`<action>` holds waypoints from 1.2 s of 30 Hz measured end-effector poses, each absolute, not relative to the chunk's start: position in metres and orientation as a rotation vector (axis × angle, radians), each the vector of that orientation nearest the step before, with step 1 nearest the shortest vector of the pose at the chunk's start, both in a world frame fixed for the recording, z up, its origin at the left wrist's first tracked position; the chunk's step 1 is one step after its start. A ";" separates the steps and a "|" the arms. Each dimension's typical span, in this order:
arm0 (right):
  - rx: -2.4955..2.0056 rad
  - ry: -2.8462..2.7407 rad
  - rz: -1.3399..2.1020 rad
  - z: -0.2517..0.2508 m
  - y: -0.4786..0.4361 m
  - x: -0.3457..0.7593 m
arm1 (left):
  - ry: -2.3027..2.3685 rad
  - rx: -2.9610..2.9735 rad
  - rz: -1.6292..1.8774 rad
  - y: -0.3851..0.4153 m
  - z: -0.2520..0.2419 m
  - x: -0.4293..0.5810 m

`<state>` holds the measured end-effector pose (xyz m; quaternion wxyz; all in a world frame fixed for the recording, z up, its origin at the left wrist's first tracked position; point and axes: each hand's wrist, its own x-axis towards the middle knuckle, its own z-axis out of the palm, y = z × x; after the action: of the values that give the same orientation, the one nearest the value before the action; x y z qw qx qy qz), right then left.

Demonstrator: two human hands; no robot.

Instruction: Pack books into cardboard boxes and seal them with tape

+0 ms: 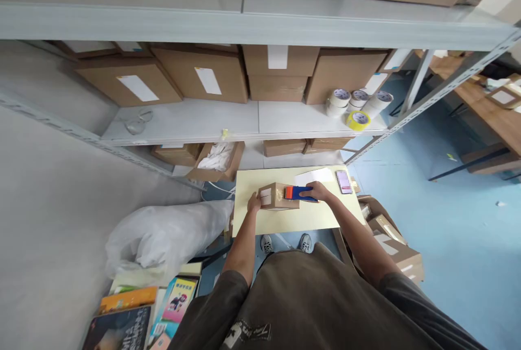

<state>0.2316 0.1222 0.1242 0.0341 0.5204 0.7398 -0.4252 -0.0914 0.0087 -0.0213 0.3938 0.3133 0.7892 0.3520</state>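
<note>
A small cardboard box [268,203] lies on the pale yellow tabletop [285,223], with a white label on its left part and shiny clear tape across it. My left hand [254,202] grips the box at its left end. My right hand [316,191] is closed around a blue tape dispenser [300,193] with an orange front, held over the right part of the box. Whether the dispenser touches the cardboard is hard to tell. Behind my right hand lies a sheet of white paper [325,175], and to its right a phone [344,182].
Shelves [195,122] with large boxes stand beyond the table; tape rolls [359,119] and glasses [138,121] rest on one. A stuffed plastic bag [175,230] and books [178,300] are at the left. Several boxes [393,244] sit low at the right.
</note>
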 end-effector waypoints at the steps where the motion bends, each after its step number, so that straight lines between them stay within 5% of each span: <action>1: 1.568 2.297 -1.277 0.127 0.119 0.212 | 2.015 0.795 0.911 0.007 -0.016 -0.098; 14: 1.474 2.401 -0.817 0.151 0.094 0.114 | 1.955 0.895 0.936 -0.016 0.020 -0.079; 27: 1.771 2.241 -0.554 0.154 0.084 0.302 | 2.019 1.064 0.625 0.027 0.024 0.098; 36: 1.866 2.087 -0.613 0.139 0.098 0.449 | 1.979 1.111 0.676 0.036 0.017 0.095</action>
<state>0.4490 0.0981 0.1392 0.1373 0.6449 0.7213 -0.2119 0.0955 0.0363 0.0169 0.3773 0.4346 0.7739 0.2644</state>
